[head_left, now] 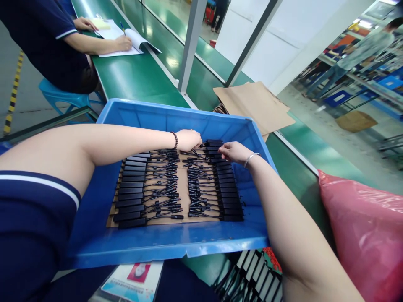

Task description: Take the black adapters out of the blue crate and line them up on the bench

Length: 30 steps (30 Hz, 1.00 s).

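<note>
Blue bin [157,249] nearest me. Inside, black boxes [228,188] in two rows on cardboard [181,180], cables [201,184] pointing inward. At far end, left hand [188,140] over cable ends, right hand [235,152] at right row; fingers curled on both, whether clamped on anything I cannot tell. I judge step as arranging right row's far end; next move calls for light touch, neighbouring cables undisturbed. Beyond: green counter [135,77], co-worker [44,46] writing.

Left hand [188,140] is sitting over far cables [195,153], right hand [234,152] over black modules [229,191]; two rows are lying inside the blue plastic crate [170,245]!
</note>
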{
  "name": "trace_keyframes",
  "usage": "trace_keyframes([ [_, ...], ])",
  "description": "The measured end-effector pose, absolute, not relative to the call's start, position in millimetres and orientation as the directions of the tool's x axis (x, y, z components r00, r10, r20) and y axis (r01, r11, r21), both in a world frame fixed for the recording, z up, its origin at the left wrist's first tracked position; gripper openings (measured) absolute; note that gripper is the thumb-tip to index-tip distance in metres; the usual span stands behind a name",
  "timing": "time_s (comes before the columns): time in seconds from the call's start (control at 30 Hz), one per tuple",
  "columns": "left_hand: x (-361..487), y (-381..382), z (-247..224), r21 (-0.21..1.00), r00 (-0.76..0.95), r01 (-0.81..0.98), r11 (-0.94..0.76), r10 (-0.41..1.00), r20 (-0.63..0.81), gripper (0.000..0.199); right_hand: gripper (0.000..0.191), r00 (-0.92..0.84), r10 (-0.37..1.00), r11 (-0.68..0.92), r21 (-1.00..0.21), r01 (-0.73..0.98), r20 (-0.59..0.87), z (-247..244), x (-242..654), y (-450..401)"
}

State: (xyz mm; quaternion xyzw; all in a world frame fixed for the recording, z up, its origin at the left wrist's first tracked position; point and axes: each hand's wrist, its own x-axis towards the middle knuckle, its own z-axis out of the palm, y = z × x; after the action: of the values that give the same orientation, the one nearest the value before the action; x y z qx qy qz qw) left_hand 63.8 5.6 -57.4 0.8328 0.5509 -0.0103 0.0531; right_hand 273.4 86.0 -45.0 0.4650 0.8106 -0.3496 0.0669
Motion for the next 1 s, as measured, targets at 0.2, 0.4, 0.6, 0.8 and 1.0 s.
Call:
trace_keyframes([
  [0.2, 72.5, -4.0, -39.3, 0.139, 0.418, 0.908, -0.395, 0.859, -0.296, 0.016, 0.025, -0.583, 0.706, 0.404, -0.446, 0.799, -0.404, -41.5, 274.0, 82.7],
  [0.4, 103.6, -41.9, -57.5, 0.062, 0.355, 0.93, -0.362, 0.842, -0.406, 0.02, 0.026, -0.581, 0.7, 0.412, -0.429, 0.804, -0.415, -35.9, 273.7, 78.3],
  [0.6, 99.9, -35.0, -59.0, 0.054, 0.306, 0.949, -0.31, 0.869, -0.389, 0.027, 0.017, -0.558, 0.717, 0.293, -0.547, 0.785, -0.418, -40.8, 272.0, 80.6],
  [0.8, 90.2, -12.0, -40.2, 0.308, 0.357, 0.889, -0.338, 0.934, -0.006, 0.021, 0.025, -0.6, 0.73, 0.285, -0.653, 0.702, -0.327, -31.4, 270.7, 78.1],
  [1.0, 111.1, -2.7, -60.0, 0.897, 0.21, 0.439, -0.045, 0.976, -0.053, 0.017, 0.004, -0.671, 0.72, 0.494, -0.546, 0.676, -0.18, -19.7, 268.4, 69.0],
])
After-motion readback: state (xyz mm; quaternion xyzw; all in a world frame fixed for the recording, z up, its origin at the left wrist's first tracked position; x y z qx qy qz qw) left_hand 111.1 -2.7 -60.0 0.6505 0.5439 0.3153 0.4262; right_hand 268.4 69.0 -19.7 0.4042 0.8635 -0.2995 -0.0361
